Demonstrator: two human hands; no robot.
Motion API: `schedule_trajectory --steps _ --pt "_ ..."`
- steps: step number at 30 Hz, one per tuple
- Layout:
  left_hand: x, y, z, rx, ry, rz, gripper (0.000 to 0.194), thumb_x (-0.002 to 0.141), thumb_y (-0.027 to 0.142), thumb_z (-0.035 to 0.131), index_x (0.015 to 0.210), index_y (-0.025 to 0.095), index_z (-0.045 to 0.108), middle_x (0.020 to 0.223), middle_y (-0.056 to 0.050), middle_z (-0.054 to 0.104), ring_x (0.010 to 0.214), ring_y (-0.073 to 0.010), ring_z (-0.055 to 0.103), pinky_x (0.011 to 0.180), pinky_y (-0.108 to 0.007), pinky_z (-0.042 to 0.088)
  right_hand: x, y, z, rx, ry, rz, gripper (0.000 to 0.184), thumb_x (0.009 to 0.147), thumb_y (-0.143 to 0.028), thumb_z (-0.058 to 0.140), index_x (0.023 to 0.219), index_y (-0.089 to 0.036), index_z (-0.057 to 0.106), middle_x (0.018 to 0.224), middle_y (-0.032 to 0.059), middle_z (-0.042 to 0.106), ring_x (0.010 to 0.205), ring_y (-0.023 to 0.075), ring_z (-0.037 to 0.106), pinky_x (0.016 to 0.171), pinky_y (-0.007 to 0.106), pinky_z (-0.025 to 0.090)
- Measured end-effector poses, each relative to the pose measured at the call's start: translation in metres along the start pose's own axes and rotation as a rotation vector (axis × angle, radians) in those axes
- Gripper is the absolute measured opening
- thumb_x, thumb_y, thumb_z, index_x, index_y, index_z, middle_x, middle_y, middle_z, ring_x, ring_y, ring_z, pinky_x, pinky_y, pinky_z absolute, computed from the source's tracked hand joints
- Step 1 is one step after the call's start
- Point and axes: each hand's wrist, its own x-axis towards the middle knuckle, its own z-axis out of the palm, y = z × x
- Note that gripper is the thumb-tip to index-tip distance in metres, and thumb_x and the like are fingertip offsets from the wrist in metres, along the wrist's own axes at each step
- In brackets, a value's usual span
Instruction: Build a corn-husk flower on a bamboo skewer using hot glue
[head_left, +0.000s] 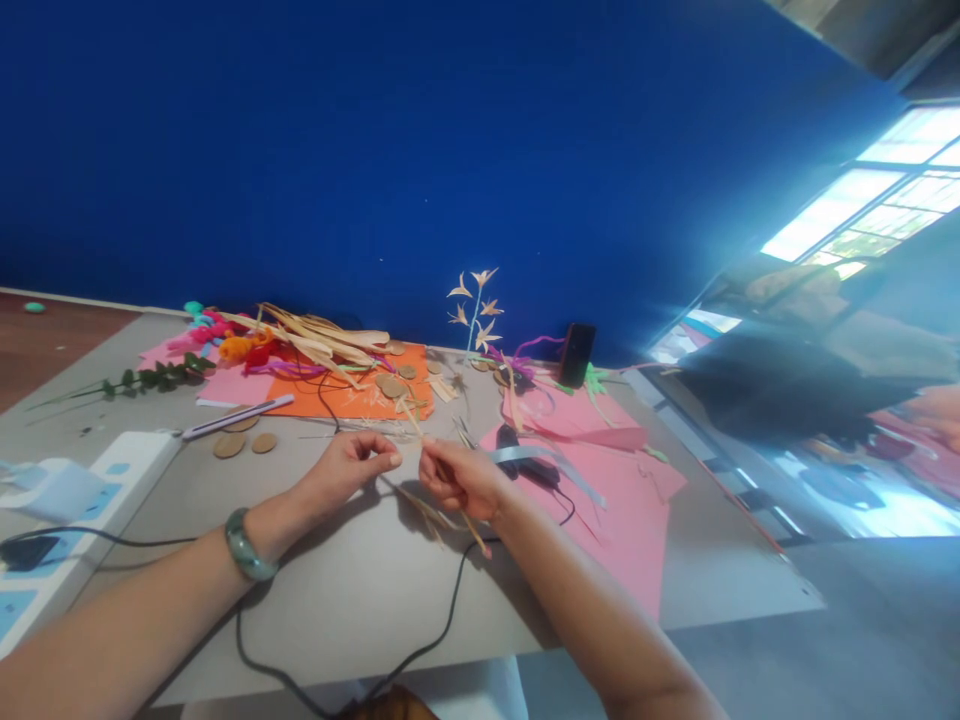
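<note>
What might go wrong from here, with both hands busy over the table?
The thin pale strip pinched in the right hand looks delicate, so a firm squeeze might crease or split it.
The black cable runs loose below the hands; a forearm could snag it.
The upright dark phone near the wall might topple if bumped.

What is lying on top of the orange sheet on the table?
Round brown discs lie on the orange sheet, and pale strips and purple strands reach over it. What lies beneath the overlapping strips is covered and cannot be seen.
</note>
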Motion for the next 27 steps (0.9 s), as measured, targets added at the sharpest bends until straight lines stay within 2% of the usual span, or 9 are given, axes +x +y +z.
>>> schedule_trajectory --steps 3,6,10,14,18,22,27 --pt "0.001 -0.005 -0.001 -0.044 0.016 -0.032 0.03 0.064 0.04 0.076 0.067 0.014 0.061 0.053 0.005 0.05 0.044 -0.006 0.037 0.044 -0.021 0.028 0.0 -0.005 -0.007 -0.008 0.078 -0.076 0.039 0.084 -0.052 0.049 0.065 -0.018 0.043 0.048 -0.0076 0.042 0.036 0.0027 0.012 0.035 0.016 0.007" --pt "0.002 -0.009 -0.001 -0.074 0.033 -0.042 0.028 0.066 0.039 0.075 0.068 0.014 0.061 0.054 0.005 0.051 0.044 -0.0058 0.038 0.045 -0.02 0.028 -0.004 -0.006 -0.003 -0.188 0.168 -0.144 0.039 0.082 -0.055 0.053 0.07 -0.019 0.045 0.055 -0.0064 0.046 0.039 0.0037 0.02 0.037 0.017 0.011" --pt "0.002 -0.011 0.003 -0.041 0.042 -0.011 0.026 0.065 0.038 0.076 0.065 0.014 0.064 0.056 0.002 0.057 0.049 -0.0079 0.044 0.048 -0.021 0.033 -0.01 0.0 0.012 -0.547 0.095 -0.183 0.042 0.079 -0.06 0.058 0.079 -0.018 0.051 0.062 -0.0051 0.045 0.048 0.0062 0.033 0.042 0.018 0.023" --pt "0.003 -0.011 0.006 0.031 0.061 0.0 0.025 0.06 0.037 0.077 0.063 0.014 0.068 0.057 -0.001 0.062 0.052 -0.0109 0.05 0.051 -0.023 0.037 -0.006 0.009 0.018 -0.659 0.064 -0.175 0.051 0.083 -0.067 0.044 0.07 -0.017 0.047 0.059 -0.0041 0.044 0.048 0.0069 0.034 0.043 0.02 0.025" --pt "0.002 -0.011 0.007 0.059 0.05 -0.016 0.028 0.061 0.04 0.076 0.065 0.013 0.068 0.056 -0.001 0.063 0.049 -0.0104 0.049 0.047 -0.022 0.036 0.0 0.017 0.012 -0.577 0.065 -0.13 0.05 0.084 -0.064 0.045 0.065 -0.017 0.047 0.053 -0.0051 0.042 0.043 0.0059 0.031 0.039 0.02 0.022" --pt "0.0 -0.011 0.006 0.057 0.008 0.033 0.026 0.065 0.039 0.075 0.066 0.014 0.068 0.06 -0.001 0.064 0.053 -0.0112 0.051 0.05 -0.022 0.037 0.001 0.017 0.009 -0.406 0.065 -0.044 0.048 0.083 -0.062 0.049 0.065 -0.018 0.048 0.048 -0.0073 0.037 0.037 0.005 0.025 0.034 0.019 0.016" --pt "-0.001 -0.006 0.004 0.076 -0.028 0.091 0.023 0.069 0.036 0.072 0.068 0.014 0.067 0.066 -0.003 0.064 0.06 -0.0133 0.053 0.054 -0.024 0.039 -0.002 0.008 0.01 -0.226 -0.045 0.039 0.045 0.082 -0.057 0.053 0.062 -0.017 0.047 0.046 -0.0065 0.041 0.035 0.0039 0.02 0.032 0.017 0.011"
